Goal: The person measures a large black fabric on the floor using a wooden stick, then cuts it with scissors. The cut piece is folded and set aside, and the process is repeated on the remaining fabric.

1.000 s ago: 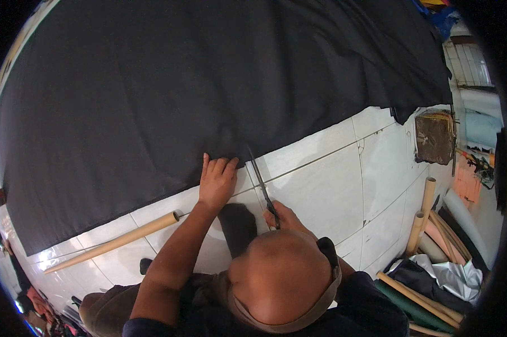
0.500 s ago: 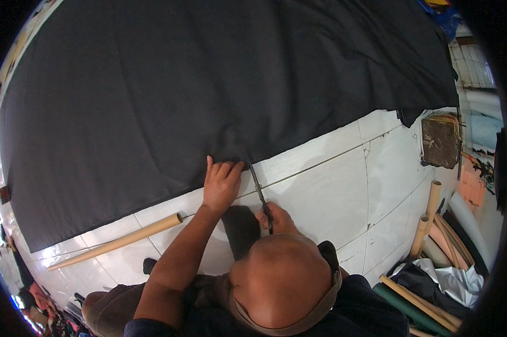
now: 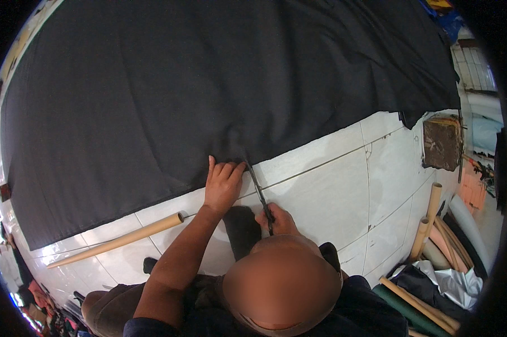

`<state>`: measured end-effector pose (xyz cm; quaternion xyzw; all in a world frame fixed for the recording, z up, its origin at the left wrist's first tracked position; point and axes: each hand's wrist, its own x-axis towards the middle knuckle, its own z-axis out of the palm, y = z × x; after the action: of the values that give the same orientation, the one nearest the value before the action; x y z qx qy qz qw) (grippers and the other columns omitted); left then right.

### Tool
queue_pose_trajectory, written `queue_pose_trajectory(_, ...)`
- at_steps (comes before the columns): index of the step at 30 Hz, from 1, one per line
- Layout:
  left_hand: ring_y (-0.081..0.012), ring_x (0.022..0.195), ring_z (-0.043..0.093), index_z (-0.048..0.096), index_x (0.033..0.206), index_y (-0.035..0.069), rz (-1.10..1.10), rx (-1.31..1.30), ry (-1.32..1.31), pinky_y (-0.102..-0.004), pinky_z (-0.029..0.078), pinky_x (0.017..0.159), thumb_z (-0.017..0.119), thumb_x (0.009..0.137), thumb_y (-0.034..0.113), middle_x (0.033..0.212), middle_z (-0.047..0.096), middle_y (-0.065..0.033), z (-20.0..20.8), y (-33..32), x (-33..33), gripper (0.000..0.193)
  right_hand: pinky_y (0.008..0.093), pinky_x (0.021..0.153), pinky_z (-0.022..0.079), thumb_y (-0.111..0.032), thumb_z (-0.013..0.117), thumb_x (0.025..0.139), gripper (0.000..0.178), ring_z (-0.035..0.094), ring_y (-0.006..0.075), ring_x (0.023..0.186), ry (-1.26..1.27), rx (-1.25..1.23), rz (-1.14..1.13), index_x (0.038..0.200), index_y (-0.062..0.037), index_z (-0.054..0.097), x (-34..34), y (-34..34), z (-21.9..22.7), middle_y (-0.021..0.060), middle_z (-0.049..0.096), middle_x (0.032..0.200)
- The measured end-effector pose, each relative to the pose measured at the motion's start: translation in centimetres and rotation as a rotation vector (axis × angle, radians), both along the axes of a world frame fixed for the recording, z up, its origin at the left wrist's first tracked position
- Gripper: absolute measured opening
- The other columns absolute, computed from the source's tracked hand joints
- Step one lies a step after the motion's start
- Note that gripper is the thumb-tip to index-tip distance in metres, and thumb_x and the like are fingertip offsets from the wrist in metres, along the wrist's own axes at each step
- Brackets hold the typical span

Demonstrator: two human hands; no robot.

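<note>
A wide sheet of black fabric (image 3: 169, 95) lies spread over the white tiled floor. My left hand (image 3: 224, 182) grips its near edge, fingers curled on the cloth and the outermost finger sticking up. In my right hand (image 3: 280, 220) is a pair of long dark scissors (image 3: 258, 190), handles in the fist. Their blades point away from me and reach the fabric edge just right of my left fingertips. The blade tips are hard to make out against the black, and part of the right hand lies behind the handles.
A cardboard tube (image 3: 124, 238) lies on the tiles (image 3: 321, 196) to the left. At the right stands a brown block (image 3: 440, 143) by the fabric's corner. Several tubes and rolled sheets (image 3: 430, 224) lean at the lower right, beside silver sheeting (image 3: 456, 281).
The scissors have shifted very slightly at the fabric edge. Both hands stay in nearly the same place, and the fabric lies as before.
</note>
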<state>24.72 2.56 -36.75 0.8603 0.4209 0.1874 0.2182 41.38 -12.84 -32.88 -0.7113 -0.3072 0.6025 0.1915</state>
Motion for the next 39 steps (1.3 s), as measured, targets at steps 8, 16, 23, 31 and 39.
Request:
queue_pose_trajectory(8, -0.0293, 0.102, 0.061, 0.070, 0.120, 0.011, -0.008, -0.003, 0.008, -0.0642, 0.034, 0.115, 0.070, 0.084, 0.005, 0.104, 0.063, -0.0086, -0.2, 0.0, -0.1, 0.036, 0.0447, 0.076, 0.050, -0.040, 0.073, 0.091, 0.039, 0.064, 0.0337, 0.081, 0.120, 0.030, -0.130, 0.093, -0.0030, 0.060, -0.2, -0.9, -2.7, 0.0182, 0.066, 0.087)
queue_pose_trajectory(16, -0.0292, 0.104, 0.060, 0.068, 0.123, 0.013, -0.017, -0.012, 0.030, -0.0637, 0.032, 0.117, 0.070, 0.084, 0.006, 0.108, 0.062, -0.0087, -0.3, -0.2, -0.3, 0.039, 0.0440, 0.074, 0.049, -0.037, 0.069, 0.095, 0.036, 0.064, 0.0340, 0.080, -0.025, 0.099, 0.054, 0.092, -0.0027, 0.060, 0.4, 1.8, 1.2, 0.0182, 0.066, 0.085)
queue_pose_trajectory(23, -0.0287, 0.108, 0.058, 0.066, 0.127, 0.012, -0.052, -0.038, 0.082, -0.0654, 0.030, 0.117, 0.068, 0.082, 0.006, 0.112, 0.061, -0.0084, -0.2, -0.2, -0.2, 0.045, 0.0452, 0.073, 0.049, -0.041, 0.069, 0.094, 0.040, 0.063, 0.0355, 0.079, -0.069, 0.016, 0.069, 0.089, -0.0020, 0.061, 0.5, 0.6, -0.2, 0.0172, 0.066, 0.084)
queue_pose_trajectory(31, -0.0315, 0.124, 0.050, 0.054, 0.140, 0.005, -0.100, -0.153, 0.261, -0.0640, 0.022, 0.119, 0.060, 0.084, 0.013, 0.126, 0.056, -0.0123, 1.2, -1.7, -0.1, 0.058, 0.0395, 0.069, 0.047, -0.040, 0.070, 0.095, 0.040, 0.060, 0.0249, 0.074, -0.060, 0.183, 0.015, 0.090, -0.0016, 0.062, -0.1, 3.0, -0.5, 0.0116, 0.063, 0.078)
queue_pose_trajectory(39, -0.0352, 0.130, 0.045, 0.046, 0.147, 0.002, -0.140, -0.183, 0.300, -0.0638, 0.019, 0.120, 0.063, 0.082, 0.014, 0.134, 0.050, -0.0162, 2.0, -1.8, -0.2, 0.068, 0.0431, 0.073, 0.049, -0.045, 0.067, 0.095, 0.046, 0.064, 0.0280, 0.079, 0.018, 0.188, -0.064, 0.089, -0.0002, 0.061, -0.4, 5.0, 1.6, 0.0181, 0.068, 0.084)
